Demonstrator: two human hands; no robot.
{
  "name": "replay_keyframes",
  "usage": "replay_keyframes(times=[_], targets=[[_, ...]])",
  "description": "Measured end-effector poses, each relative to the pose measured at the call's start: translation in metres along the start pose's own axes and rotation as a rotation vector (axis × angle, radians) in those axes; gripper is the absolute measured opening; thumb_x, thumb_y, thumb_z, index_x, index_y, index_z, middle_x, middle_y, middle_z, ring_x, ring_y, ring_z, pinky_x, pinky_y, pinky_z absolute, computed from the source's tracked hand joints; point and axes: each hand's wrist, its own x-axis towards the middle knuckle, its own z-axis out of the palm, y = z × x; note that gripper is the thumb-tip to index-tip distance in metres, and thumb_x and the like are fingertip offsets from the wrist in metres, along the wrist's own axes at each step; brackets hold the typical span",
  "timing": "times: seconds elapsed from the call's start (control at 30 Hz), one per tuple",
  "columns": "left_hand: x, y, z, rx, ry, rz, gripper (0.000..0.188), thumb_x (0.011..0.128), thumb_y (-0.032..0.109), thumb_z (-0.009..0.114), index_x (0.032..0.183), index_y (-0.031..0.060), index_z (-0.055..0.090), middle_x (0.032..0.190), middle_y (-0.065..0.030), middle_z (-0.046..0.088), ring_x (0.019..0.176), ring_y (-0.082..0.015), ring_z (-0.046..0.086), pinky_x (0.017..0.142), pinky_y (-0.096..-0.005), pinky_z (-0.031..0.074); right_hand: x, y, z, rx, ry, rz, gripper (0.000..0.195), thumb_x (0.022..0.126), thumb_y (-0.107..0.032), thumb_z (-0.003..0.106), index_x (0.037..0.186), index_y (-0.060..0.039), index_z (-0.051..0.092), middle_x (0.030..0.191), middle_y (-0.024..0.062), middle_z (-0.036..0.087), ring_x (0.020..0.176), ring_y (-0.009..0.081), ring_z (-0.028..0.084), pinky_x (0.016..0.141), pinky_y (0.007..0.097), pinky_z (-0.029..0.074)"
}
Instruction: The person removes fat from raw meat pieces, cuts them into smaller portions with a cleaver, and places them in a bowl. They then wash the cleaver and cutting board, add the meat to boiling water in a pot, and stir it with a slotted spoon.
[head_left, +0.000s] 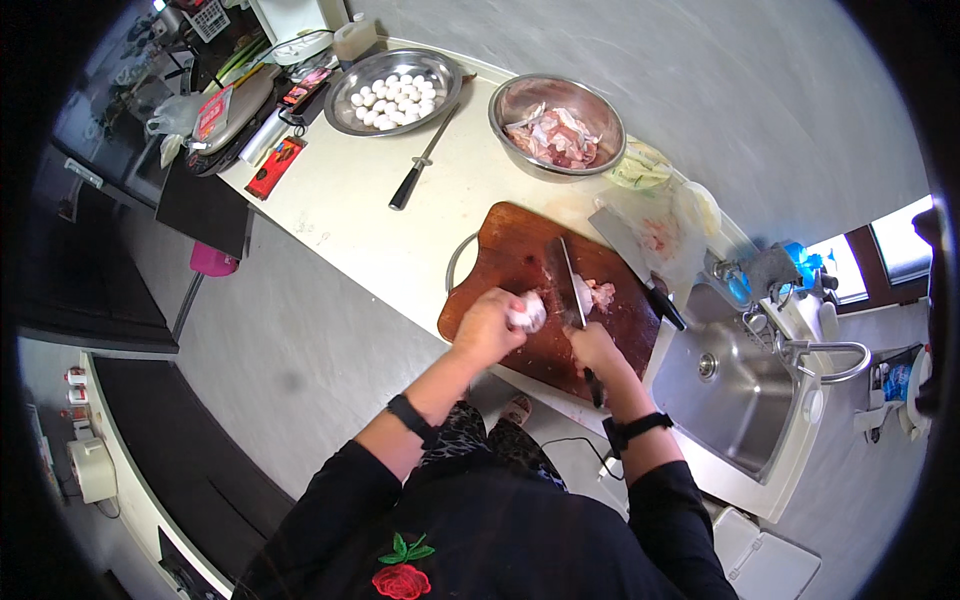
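Observation:
My left hand (486, 328) grips a pale piece of raw meat (531, 313), slightly blurred, over the left part of a wooden cutting board (506, 236). In my right hand (596, 347) is the dark handle of a broad kitchen knife (562, 274). Its blade points away from me and stands edge-on above the middle of the board. Just right of the blade lies more raw meat (600, 295), partly hidden behind it. Wet reddish residue and small scraps mark the board around both hands.
A second cleaver (619, 238) lies by a plastic bag (667, 225), its handle reaching towards the steel sink (720, 420). Beyond the board stand a steel bowl (502, 142) of raw meat and a basin (337, 112) of white eggs. A honing steel (411, 176) rests nearer left.

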Motion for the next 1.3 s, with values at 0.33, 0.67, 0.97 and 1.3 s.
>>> replay_keyframes(times=[0.33, 0.67, 0.97, 1.3], targets=[[0.019, -0.036, 0.03, -0.055, 0.104, 0.237, 0.036, 0.071, -0.002, 0.068, 0.105, 0.0054, 0.06, 0.107, -0.0143, 0.057, 0.103, -0.0333, 0.055, 0.093, -0.0372, 0.045, -0.045, 0.043, -0.004, -0.052, 0.306, -0.432, 0.034, 0.09, -0.026, 0.057, 0.077, 0.0051, 0.059, 0.061, 0.0191, 0.057, 0.053, 0.0302, 0.055, 0.053, 0.0402, 0.043], [0.018, -0.027, 0.032, -0.059, 0.158, 0.222, 0.027, 0.07, 0.001, 0.069, 0.096, 0.0013, 0.06, 0.101, -0.0146, 0.057, 0.099, -0.0337, 0.055, 0.088, -0.0377, 0.046, -0.042, -0.009, 0.026, -0.265, 0.287, -0.497, 0.038, 0.094, -0.029, 0.047, 0.083, 0.004, 0.061, 0.079, 0.031, 0.06, 0.082, 0.0483, 0.058, 0.074, 0.0515, 0.046], [0.015, -0.029, 0.029, -0.027, 0.155, 0.231, 0.023, 0.07, 0.002, 0.068, 0.091, 0.0006, 0.059, 0.1, -0.015, 0.058, 0.097, -0.0346, 0.055, 0.086, -0.0385, 0.046, -0.085, -0.093, -0.003, 0.058, 0.416, -0.666, 0.032, 0.096, -0.025, 0.048, 0.091, 0.0033, 0.062, 0.079, 0.0231, 0.064, 0.077, 0.0412, 0.062, 0.066, 0.0477, 0.046], [0.016, -0.02, 0.031, 0.051, 0.168, 0.241, 0.023, 0.068, 0.002, 0.065, 0.09, 0.0005, 0.059, 0.095, -0.0161, 0.057, 0.093, -0.0357, 0.055, 0.081, -0.0402, 0.048, -0.019, -0.02, 0.025, -0.26, 0.167, -0.308, 0.04, 0.094, -0.032, 0.047, 0.091, 0.0044, 0.064, 0.087, 0.0298, 0.062, 0.09, 0.0459, 0.06, 0.08, 0.0495, 0.047]])
